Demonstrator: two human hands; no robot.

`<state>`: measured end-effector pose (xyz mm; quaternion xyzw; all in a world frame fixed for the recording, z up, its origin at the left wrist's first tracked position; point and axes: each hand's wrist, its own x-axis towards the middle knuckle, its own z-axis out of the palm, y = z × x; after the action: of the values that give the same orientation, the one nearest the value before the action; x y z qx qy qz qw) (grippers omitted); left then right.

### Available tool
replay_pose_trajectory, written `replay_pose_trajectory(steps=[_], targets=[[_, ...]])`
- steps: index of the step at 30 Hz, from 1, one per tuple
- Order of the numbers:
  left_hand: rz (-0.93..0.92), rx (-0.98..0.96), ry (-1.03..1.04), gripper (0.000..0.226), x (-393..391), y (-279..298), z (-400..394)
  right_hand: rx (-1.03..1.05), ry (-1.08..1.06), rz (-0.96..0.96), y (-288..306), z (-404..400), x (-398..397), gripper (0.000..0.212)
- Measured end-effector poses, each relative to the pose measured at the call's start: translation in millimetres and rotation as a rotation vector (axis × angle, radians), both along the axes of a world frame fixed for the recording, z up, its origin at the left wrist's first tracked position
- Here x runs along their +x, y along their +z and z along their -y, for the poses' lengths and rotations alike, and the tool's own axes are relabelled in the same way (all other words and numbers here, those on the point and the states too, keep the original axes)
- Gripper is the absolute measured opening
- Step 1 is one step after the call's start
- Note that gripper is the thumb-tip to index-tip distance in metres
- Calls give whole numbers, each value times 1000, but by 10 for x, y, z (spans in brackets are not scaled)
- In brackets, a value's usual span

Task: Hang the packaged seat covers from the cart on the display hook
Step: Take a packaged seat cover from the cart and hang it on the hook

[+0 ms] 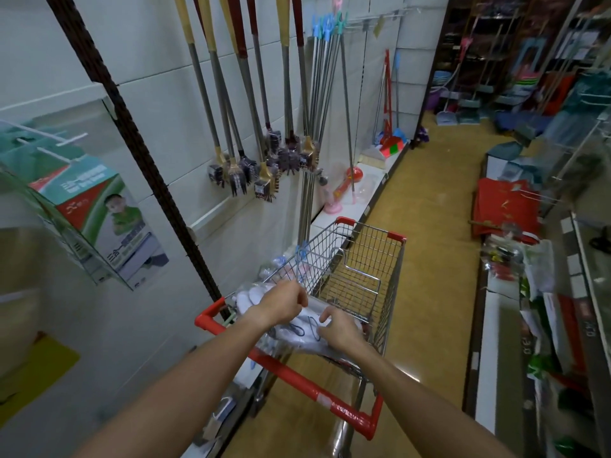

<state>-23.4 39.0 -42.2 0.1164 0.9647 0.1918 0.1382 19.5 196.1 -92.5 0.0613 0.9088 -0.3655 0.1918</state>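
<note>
A wire shopping cart point(360, 259) with red trim stands in the aisle in front of me. White seat covers in clear plastic packs point(299, 328) lie piled in its near end. My left hand point(286, 300) is closed over the top of the pile, fingers pinched on a pack. My right hand point(337, 328) rests on the same pile, fingers curled on the plastic. White display hooks point(53, 148) stick out of the wall at the upper left, with green and red packaged goods point(96, 219) hanging from them.
Long-handled brushes point(251, 166) and metal poles point(317, 104) hang on the tiled wall left of the cart. A dark upright rail point(139, 153) crosses the wall. Shelves with mixed goods point(542, 292) line the right side. The yellow aisle floor point(436, 226) runs ahead.
</note>
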Motion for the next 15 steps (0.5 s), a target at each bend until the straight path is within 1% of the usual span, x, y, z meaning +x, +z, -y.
replay_pose_trajectory(steps=[7,12,15], targets=[[28,-92,30,26,-40,-166,-7,-141,-70,76,-51,66,-128,31],[39,-96,7,34,-84,-245,-1,-353,-148,145,130,115,-287,20],[50,-56,-21,35,-99,-231,-37,-446,-220,183,255,143,-386,23]])
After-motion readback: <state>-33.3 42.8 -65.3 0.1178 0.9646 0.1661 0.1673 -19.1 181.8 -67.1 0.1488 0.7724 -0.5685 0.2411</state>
